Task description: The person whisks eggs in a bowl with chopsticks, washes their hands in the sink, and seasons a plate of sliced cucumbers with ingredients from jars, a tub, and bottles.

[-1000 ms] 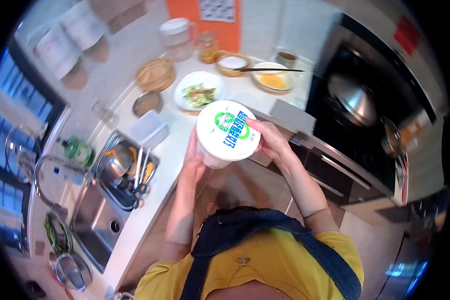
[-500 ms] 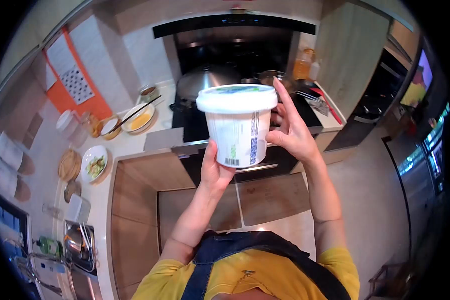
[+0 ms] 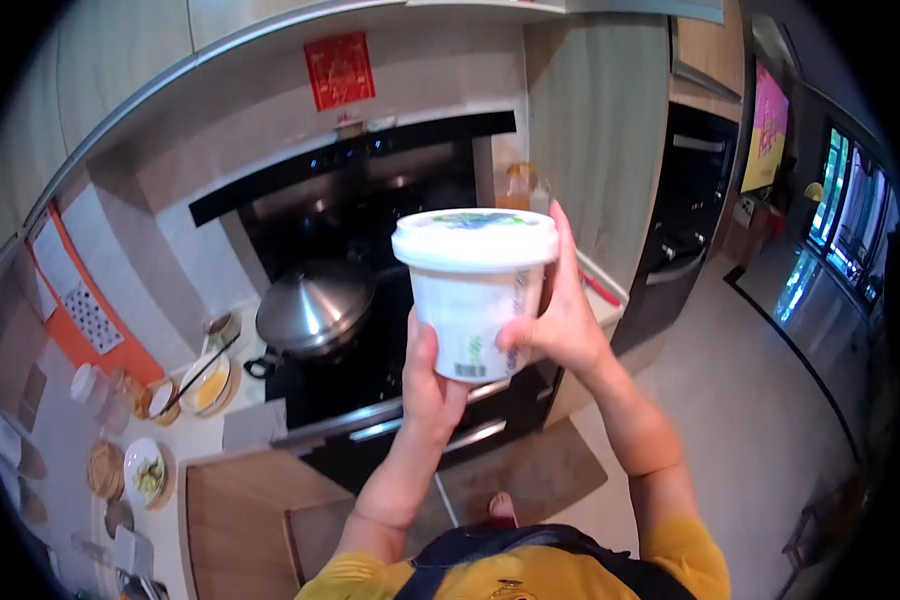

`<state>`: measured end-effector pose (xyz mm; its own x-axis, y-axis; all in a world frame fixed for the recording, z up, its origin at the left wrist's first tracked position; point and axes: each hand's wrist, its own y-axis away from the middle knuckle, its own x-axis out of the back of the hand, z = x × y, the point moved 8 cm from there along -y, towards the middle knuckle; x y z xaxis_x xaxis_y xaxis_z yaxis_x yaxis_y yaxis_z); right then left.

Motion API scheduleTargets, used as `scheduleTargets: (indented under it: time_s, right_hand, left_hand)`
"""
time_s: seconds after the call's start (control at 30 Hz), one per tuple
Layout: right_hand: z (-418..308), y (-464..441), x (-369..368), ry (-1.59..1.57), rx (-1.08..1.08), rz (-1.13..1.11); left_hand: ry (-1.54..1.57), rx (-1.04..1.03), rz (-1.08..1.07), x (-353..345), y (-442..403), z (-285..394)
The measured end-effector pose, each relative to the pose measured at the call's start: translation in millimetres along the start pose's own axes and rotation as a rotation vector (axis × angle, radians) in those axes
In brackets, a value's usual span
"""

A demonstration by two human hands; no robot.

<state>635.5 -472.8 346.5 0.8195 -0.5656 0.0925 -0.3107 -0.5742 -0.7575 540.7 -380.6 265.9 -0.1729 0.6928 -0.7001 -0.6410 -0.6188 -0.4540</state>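
Observation:
In front of me I hold up a white plastic tub (image 3: 455,305) with a lid, a printed label and a barcode near its base. My left hand (image 3: 432,385) supports it at the lower left, thumb against the wall and the other fingers hidden beneath or behind. My right hand (image 3: 565,320) grips the right side, thumb across the front and fingers reaching up beside the lid. The tub is upright, with its lid on; its contents are hidden. Behind it lies the black stove, where a lidded steel wok (image 3: 315,305) stands.
Left of the stove, the counter carries a bowl of yellow liquid (image 3: 208,388) with chopsticks (image 3: 198,375) across it and a white bowl of chopped food (image 3: 145,472). A red-handled utensil (image 3: 600,288) lies at the right. An oven (image 3: 680,205) is built into the cabinet wall.
My view has swung right and up, showing more of the wall and right-hand floor. My right hand has closed in on the tub, its thumb now further across the front.

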Motion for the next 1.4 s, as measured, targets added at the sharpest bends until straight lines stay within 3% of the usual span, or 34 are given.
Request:
scheduleTargets:
  time_s: [0.07,0.2,0.43,0.6,0.7,0.87,0.9,1.03,1.1,1.23,1.33,1.37,1.4]
  right_hand:
    - [21.0,-30.4,33.9,-0.181,0.019,0.103]
    - [40.6,-84.4,95.7,-0.416,0.037,0.166]
    - [48.5,-170.0,206.2,-0.318,0.172,0.218]
    - [50.5,-258.3,249.7,-0.316,0.322,0.141]
    - [55.6,-314.5,262.2,-0.375,0.378,0.09]
    - [61.4,-411.6,271.6,-0.345,0.508,0.054]
    - [44.3,-410.7,258.8,-0.561,0.613,0.098]
    - [45.1,-505.0,240.4,-0.572,0.754,-0.013]
    - [44.6,-532.6,235.2,-0.423,0.77,0.134]
    - [56.8,-581.7,218.4,-0.385,0.838,0.209]
    - [86.0,-624.7,212.5,-0.171,0.905,0.595]
    - [97.0,-641.2,205.8,0.043,0.756,0.344]
    - [103.4,-651.6,205.0,0.031,0.76,0.337]
  left_hand:
    - [-0.136,-0.119,-0.107,-25.9,-47.8,-11.9]
    - [-0.161,-0.122,-0.181,-63.7,-121.4,-41.8]
    - [-0.217,0.044,-0.439,-129.4,-239.3,-102.0]
    - [-0.582,-0.193,-0.535,-155.9,-320.9,-99.1]
    - [-0.661,-0.224,-0.501,-171.4,-358.7,-94.2]
    - [-0.828,-0.446,-0.425,-193.3,-435.1,-74.6]
    - [-0.84,-0.467,-0.408,-195.3,-450.9,-68.8]
    - [-0.921,-0.517,-0.335,-204.5,-516.5,-22.3]
    - [-1.057,-0.565,-0.255,-201.9,-539.2,7.1]
    - [-1.275,-0.703,-0.062,-197.1,-563.4,58.0]
    - [-1.422,-0.762,0.072,-178.1,-566.5,81.1]
    - [-1.529,-0.802,0.151,-167.7,-565.3,91.2]
    - [-1.535,-0.81,0.162,-157.2,-566.8,102.2]
